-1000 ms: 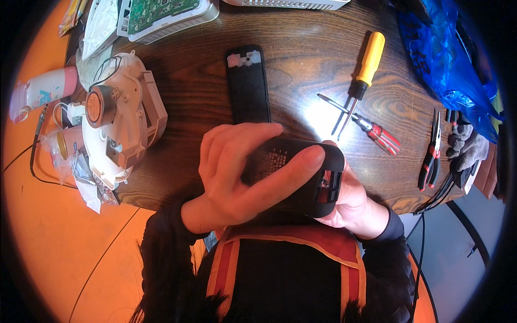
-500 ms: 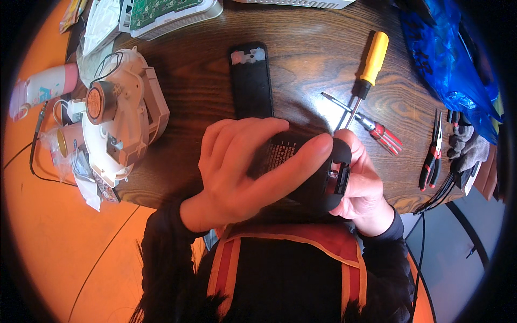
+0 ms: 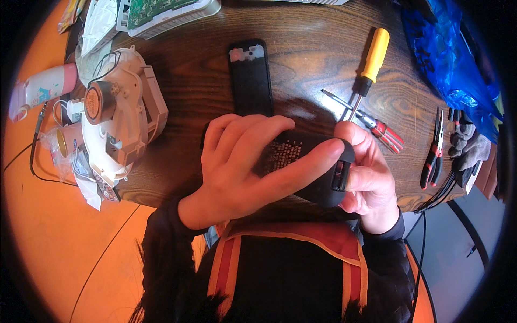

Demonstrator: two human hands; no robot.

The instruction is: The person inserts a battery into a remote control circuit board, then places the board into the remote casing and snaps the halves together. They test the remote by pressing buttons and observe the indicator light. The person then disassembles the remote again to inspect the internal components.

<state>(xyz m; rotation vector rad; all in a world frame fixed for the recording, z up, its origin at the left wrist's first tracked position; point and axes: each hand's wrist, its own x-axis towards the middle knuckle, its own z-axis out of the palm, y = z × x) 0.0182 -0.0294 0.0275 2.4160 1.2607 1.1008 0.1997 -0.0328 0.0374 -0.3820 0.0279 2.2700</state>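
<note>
My left hand [image 3: 242,172] is closed over a black elongated device [image 3: 318,195] with a rounded end and a small printed label on its face. Its thumb lies along the device toward that end. My right hand [image 3: 371,175] grips the same end, thumb and fingers around a narrow slot with a glossy dark piece [image 3: 340,175] in it. Much of the device is hidden under my left hand. Just beyond, a flat black phone-shaped panel [image 3: 251,81] lies on the table. A yellow-handled screwdriver [image 3: 375,56] lies past my right hand, its shaft crossing a red-handled screwdriver [image 3: 379,129].
Red-and-black pliers [image 3: 432,159] lie right, beside grey gloves [image 3: 466,148] and a blue plastic bag [image 3: 447,64]. At left stand a white appliance housing with a motor [image 3: 126,107] and a pink-and-white bottle [image 3: 46,89]. A green circuit board [image 3: 156,13] sits at the back.
The device's end has shifted slightly right and turned, so its slot looks narrower and less of its inside shows. My right hand has moved a little right with it; my left hand keeps its hold.
</note>
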